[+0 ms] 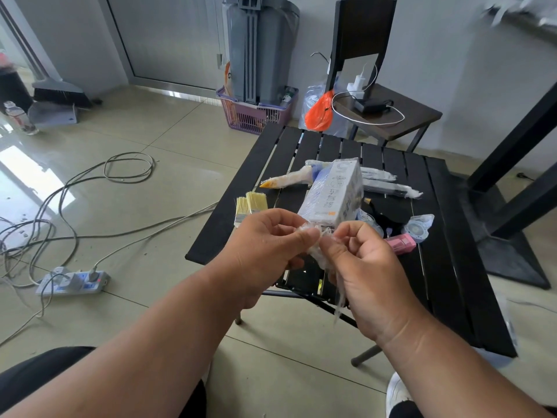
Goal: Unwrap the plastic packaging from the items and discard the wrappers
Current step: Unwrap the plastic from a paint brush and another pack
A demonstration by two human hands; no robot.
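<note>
Crumpled clear plastic wrap (319,248) sits between your two hands, just above the near edge of the black slatted bench (446,267) — your left hand (265,251) pinches one side of it, your right hand (364,267) pinches the other, a thin strand trailing below. Behind your knuckles a white wrapped box (334,194) stands tilted, with two pale-bristled paintbrushes (250,206) beside it.

Black slatted table (446,267) — wrapped box (334,194), two paintbrushes (251,206), pink stapler (401,243), tape dispenser (417,229).
</note>
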